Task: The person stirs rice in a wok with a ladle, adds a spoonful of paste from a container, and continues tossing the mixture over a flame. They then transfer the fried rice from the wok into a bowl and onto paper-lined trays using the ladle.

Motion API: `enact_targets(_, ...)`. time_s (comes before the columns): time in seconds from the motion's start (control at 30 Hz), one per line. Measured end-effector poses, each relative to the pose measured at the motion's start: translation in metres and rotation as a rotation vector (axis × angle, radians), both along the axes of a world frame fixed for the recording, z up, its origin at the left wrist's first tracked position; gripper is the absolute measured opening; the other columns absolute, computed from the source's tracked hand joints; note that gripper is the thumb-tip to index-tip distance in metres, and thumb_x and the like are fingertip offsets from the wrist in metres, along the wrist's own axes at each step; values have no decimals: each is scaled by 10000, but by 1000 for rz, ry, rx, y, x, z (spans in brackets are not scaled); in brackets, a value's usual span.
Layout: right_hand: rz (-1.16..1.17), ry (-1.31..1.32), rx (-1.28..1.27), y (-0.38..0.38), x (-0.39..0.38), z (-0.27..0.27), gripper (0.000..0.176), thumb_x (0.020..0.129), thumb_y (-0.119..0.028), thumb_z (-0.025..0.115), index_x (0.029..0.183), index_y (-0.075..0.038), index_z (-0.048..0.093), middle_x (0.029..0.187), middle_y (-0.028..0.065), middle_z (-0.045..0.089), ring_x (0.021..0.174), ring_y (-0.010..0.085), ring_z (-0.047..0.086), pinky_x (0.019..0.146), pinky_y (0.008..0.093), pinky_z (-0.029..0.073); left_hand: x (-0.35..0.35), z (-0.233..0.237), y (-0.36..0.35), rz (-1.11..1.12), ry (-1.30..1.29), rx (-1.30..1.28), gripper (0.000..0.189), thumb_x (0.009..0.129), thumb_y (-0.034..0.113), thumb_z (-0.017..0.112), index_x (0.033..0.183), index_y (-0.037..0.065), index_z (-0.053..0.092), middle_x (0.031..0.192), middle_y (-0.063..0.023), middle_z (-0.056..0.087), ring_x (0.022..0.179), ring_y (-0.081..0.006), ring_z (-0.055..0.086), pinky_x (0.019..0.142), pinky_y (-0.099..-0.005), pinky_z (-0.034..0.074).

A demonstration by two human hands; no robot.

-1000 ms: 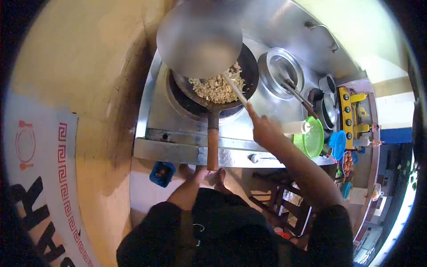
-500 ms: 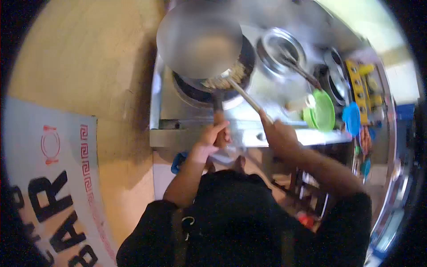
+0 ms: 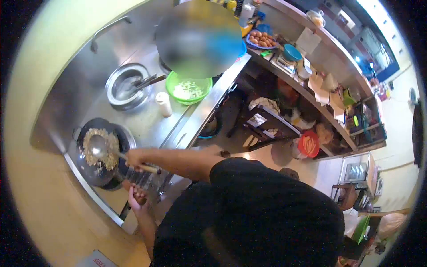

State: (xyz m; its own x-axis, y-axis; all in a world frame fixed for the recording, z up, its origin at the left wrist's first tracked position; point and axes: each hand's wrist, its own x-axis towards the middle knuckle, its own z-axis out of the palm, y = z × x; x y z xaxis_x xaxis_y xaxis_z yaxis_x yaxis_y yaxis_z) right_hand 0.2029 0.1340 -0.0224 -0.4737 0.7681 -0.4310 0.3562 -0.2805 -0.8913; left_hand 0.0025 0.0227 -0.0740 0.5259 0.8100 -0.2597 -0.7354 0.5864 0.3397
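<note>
A dark wok (image 3: 91,171) sits at the left of the steel counter with crumbly light-brown food (image 3: 108,141) in it. My left hand (image 3: 138,194) is wrapped round the wok's wooden handle (image 3: 141,200). Above it, my right hand (image 3: 134,159) grips the wooden handle of a metal ladle (image 3: 98,144), whose round bowl rests over the food. Behind the wok stands a metal pot (image 3: 116,104) with utensils leaning in it. A white bottle (image 3: 163,106) and a green basin (image 3: 189,99) holding pale chopped pieces are to the right.
A steel counter edge (image 3: 191,129) runs diagonally past my arms. Along the shelf at the upper right are a bowl of eggs (image 3: 261,40), a blue bowl (image 3: 292,53) and a scale (image 3: 286,63). A dark stool (image 3: 275,119) and a red-topped container (image 3: 308,144) stand below.
The view has swung to the right, bringing the shelf and stool into sight. The ladle's bowl now shows over the food in the wok. Both hands keep their grips.
</note>
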Motion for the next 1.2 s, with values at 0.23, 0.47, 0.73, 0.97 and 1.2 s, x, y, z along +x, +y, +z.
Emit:
enact_targets(0.23,-46,-132,547,-81,253,17,405,886,-405,521,1111,-77,600,898,163,658,754,268,637,716,377,500,-5,-23,-27,376,994,462,487,875,145,547,1323,68,371,770,16,476,630,-79,454,603,-260,432)
enact_targets(0.47,-1565,-962,525,-219,776,-30,455,747,-322,681,1076,-20,593,938,212,643,836,348,630,756,398,497,152,110,-66,-43,2169,521,561,814,251,625,1298,56,419,848,-17,573,698,-126,516,655,-262,469)
enact_targets(0.73,-1176,-1507,12,-182,1009,-18,736,715,-576,647,1267,-119,481,1094,219,596,1067,344,541,864,419,446,240,83,-56,-846,1691,-121,499,849,373,584,1217,52,482,849,-28,588,715,-116,539,638,-265,471)
enact_targets(0.97,-1210,-524,1204,-166,881,-4,210,853,-123,604,964,54,618,910,203,643,776,271,597,733,366,501,360,110,21,-530,1422,480,331,917,323,532,1089,45,586,769,-32,614,721,-104,568,638,-278,482)
enact_targets(1.2,-258,-332,1120,-112,492,100,261,640,15,710,882,-46,636,846,138,622,764,309,605,671,348,484,416,165,39,90,678,580,677,815,310,670,1338,34,340,1222,-125,505,1066,-240,535,906,-377,450)
